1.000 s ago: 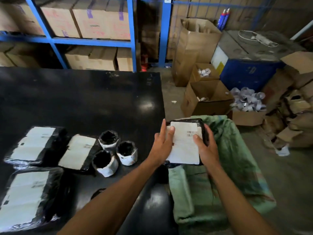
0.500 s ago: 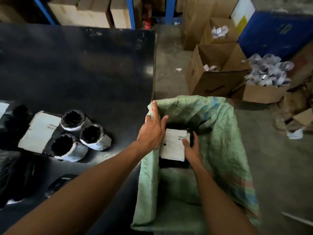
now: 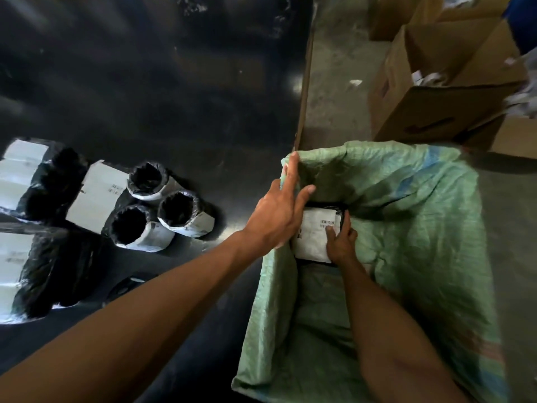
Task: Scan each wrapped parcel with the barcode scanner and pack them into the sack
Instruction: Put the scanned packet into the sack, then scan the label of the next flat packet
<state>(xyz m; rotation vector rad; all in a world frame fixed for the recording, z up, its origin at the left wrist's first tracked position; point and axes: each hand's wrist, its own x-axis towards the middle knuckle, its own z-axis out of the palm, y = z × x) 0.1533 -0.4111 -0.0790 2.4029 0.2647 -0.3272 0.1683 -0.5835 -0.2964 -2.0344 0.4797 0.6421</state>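
A black-wrapped parcel with a white label (image 3: pixel 315 232) sits inside the mouth of the green woven sack (image 3: pixel 412 228), which hangs beside the black table (image 3: pixel 162 91). My right hand (image 3: pixel 341 242) grips the parcel's right edge, thumb on the label. My left hand (image 3: pixel 280 210) has straight fingers along the sack's left rim and over the parcel's left side. On the table's left lie three round wrapped parcels (image 3: pixel 162 210) and several flat ones (image 3: pixel 96 196). A dark object (image 3: pixel 125 286), perhaps the scanner, lies by my left forearm.
Open cardboard boxes (image 3: pixel 436 91) stand on the concrete floor beyond the sack, some holding white scraps. The table's right edge (image 3: pixel 303 91) runs next to the sack's rim.
Both hands have brought the parcel from above the sack's rim down into its mouth. My left hand moved off the parcel's face to the sack's rim. The camera tilted downward.
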